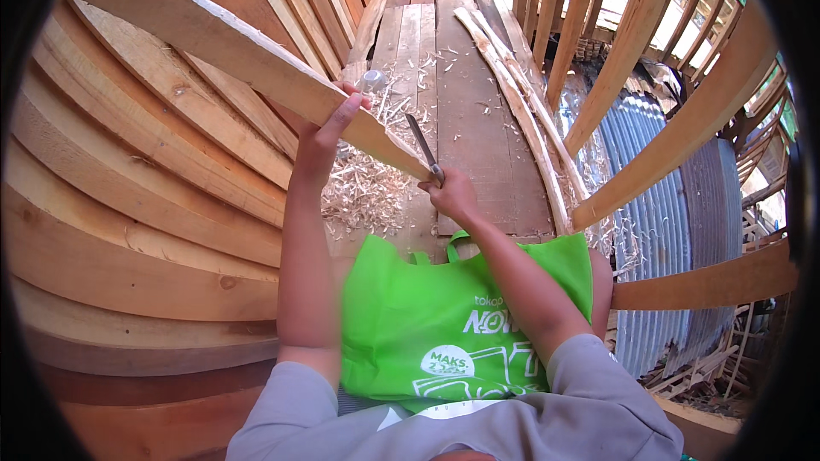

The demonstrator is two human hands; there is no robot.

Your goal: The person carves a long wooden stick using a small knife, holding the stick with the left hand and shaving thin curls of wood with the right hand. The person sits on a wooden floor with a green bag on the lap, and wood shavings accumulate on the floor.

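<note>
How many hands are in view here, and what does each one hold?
2. The left hand grips the edge of a long wooden plank; the right hand holds a knife against the plank's tip, above the wood shavings.

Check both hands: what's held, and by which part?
Left hand grips the long wooden plank on its lower edge, near the tapered end. Right hand holds a metal blade tool by its handle end, blade against the plank.

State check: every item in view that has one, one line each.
left hand: closed around plank edge.
right hand: closed on blade handle.
plank: held up, tilted, lower end tapered.
blade: bare, against plank's lower end.
green bag: on lap, handles loose.
wood shavings: piled loose on floor boards.
</note>
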